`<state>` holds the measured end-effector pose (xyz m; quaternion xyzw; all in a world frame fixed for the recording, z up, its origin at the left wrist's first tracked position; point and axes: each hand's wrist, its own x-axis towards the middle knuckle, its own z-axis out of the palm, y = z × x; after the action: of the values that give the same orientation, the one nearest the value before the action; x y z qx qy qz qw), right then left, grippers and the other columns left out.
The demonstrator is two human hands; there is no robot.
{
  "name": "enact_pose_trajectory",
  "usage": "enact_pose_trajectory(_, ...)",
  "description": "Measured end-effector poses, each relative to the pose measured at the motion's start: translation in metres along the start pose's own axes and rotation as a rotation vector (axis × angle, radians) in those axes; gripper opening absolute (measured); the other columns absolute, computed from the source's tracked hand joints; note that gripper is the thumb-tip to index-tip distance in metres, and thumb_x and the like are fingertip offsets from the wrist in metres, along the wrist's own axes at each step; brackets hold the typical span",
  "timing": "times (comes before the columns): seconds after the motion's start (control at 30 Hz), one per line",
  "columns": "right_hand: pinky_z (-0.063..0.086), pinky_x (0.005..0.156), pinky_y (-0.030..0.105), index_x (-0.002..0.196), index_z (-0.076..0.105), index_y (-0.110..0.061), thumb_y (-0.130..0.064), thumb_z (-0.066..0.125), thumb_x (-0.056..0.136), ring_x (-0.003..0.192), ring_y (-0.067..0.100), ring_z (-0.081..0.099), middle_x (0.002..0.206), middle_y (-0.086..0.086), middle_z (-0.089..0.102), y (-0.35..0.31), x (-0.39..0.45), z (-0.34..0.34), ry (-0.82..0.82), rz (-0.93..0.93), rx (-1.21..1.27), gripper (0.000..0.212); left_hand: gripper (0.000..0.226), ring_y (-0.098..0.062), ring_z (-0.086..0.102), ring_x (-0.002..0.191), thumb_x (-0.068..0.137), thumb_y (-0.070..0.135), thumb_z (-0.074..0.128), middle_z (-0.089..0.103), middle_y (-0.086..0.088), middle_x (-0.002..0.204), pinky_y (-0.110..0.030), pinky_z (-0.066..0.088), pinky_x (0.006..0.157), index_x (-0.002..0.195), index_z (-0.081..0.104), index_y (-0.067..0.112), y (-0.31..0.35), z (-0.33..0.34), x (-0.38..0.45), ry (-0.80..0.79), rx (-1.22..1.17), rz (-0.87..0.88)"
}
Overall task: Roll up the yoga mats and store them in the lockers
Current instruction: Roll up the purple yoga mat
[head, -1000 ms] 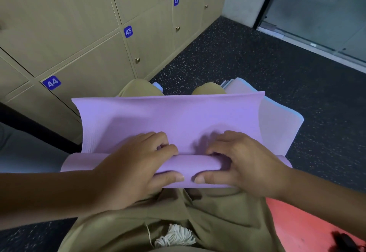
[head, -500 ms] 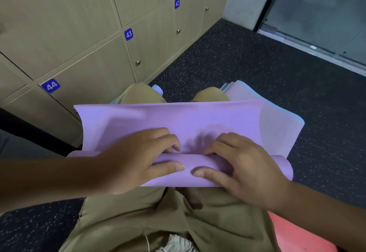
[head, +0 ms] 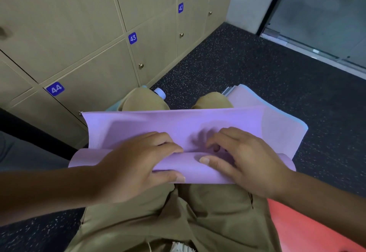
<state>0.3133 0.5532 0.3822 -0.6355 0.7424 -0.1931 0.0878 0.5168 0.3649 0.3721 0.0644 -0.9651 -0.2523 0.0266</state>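
A purple yoga mat [head: 178, 125] lies across my lap, its near end wound into a roll [head: 190, 169] and the loose sheet standing up beyond it over my knees. My left hand [head: 138, 164] grips the roll left of centre, fingers curled over the top and thumb under the front. My right hand [head: 243, 158] grips the roll right of centre, fingers bent into the crease and thumb flat on the roll. Beige lockers [head: 95, 73] numbered 41 to 44 stand shut at the left.
More folded mats, pale purple and blue [head: 277, 121], lie on the dark speckled floor [head: 257, 63] beyond my right knee. A red mat [head: 309, 228] lies at the lower right. A bottle cap [head: 159, 92] shows past my left knee. A glass door is at the far right.
The roll has turned a little further forward. My left thumb has slipped lower on the front of the roll, and my right fingers have bent deeper into the crease.
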Motion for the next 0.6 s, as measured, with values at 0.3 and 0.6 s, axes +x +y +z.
enact_pose_trajectory(0.3, 0.049, 0.074, 0.042, 0.112, 0.07, -0.02, -0.065, 0.047, 0.099, 0.086, 0.024, 0.056, 0.1, -0.002, 0.065, 0.0, -0.016, 0.015, 0.133, -0.023, -0.169, 0.052, 0.073, 0.003, 0.057, 0.11, 0.075, 0.087, 0.046, 0.063, 0.025, 0.114, -0.026, 0.044, 0.098, 0.124, 0.066, 0.038, -0.012, -0.012, 0.025, -0.163, -0.163, -0.158)
enact_pose_trajectory(0.6, 0.052, 0.081, 0.032, 0.109, 0.066, -0.038, -0.078, 0.043, 0.091, 0.095, 0.001, 0.059, 0.103, -0.022, 0.064, 0.017, 0.022, -0.003, -0.122, 0.077, 0.122, 0.049, 0.043, -0.001, 0.058, 0.101, 0.091, 0.062, 0.054, 0.067, 0.02, 0.109, -0.021, 0.041, 0.092, 0.116, 0.071, 0.032, -0.002, -0.008, 0.013, 0.179, -0.011, -0.065)
